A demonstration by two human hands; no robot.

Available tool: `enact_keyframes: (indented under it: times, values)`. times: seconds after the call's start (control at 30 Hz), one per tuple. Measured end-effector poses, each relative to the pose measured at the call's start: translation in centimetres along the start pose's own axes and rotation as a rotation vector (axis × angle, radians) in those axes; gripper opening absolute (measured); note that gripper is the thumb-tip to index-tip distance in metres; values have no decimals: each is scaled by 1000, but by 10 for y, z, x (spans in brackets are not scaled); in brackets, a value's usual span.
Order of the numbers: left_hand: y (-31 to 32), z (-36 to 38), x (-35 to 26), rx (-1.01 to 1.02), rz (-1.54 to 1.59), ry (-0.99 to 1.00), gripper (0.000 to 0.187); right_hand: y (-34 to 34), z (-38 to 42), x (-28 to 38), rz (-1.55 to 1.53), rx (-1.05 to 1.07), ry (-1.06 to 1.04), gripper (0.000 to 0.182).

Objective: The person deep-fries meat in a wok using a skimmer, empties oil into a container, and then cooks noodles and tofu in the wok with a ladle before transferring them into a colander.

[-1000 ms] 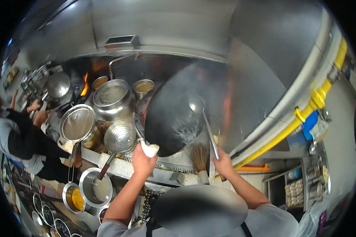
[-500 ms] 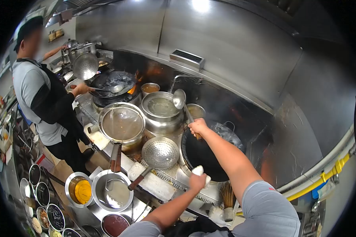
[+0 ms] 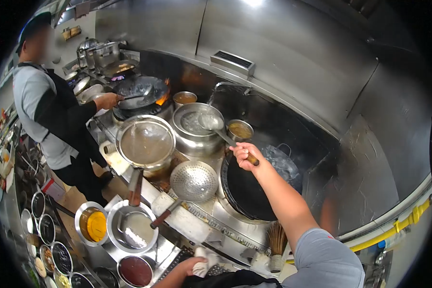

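A metal ladle [image 3: 210, 122] with a wooden-ended handle is gripped in my right hand [image 3: 245, 155]. Its bowl sits over the round water pot [image 3: 211, 145], overlapping the water surface in this view. Beneath my right forearm lies a large black wok [image 3: 247, 194], with faint steam at its far side. My left hand [image 3: 192, 267] is low, close to my body, and closed around a bunched white cloth [image 3: 208, 260]. Beside the wok rests a perforated strainer [image 3: 194, 181], its wooden handle toward me.
A thin tap [image 3: 225, 85] runs water into the pot. Left of it stands a sieve-topped pot [image 3: 145, 143]. A co-worker [image 3: 38, 105] stirs another wok [image 3: 139, 92] over flames. Yellow liquid [image 3: 96, 226], a steel pot [image 3: 132, 225] and red sauce [image 3: 135, 270] stand at lower left; a bamboo brush [image 3: 276, 242] stands near the wok.
My right hand has tipped the ladle down and left, onto the water pot. My left hand has drawn back from the wok toward my body with the cloth. The co-worker's raised strainer has gone from view.
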State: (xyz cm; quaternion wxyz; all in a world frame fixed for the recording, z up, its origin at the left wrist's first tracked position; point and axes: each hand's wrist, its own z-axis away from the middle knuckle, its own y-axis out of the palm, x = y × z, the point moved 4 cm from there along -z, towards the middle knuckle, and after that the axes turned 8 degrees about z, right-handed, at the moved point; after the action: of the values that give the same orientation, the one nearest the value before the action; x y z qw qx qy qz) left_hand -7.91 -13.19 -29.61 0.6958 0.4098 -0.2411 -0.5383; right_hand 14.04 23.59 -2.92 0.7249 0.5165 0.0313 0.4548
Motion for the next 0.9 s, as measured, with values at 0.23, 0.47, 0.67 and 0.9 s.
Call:
enact_keyframes:
  times: [0.23,0.47,0.67,0.9]
  values:
    - [-27,-185,153,-198,209,434,38,-19,168,-29,-67,70,27,31]
    - [11,-140,167,202,818,254,50,-91,288,-70,31,-205,13,26]
    - [15,7,91,150,431,525,63,-102,278,-68,1163,-728,-161,14]
    - [18,82,-6,193,262,589,64,-11,58,24,1669,-772,-573,13]
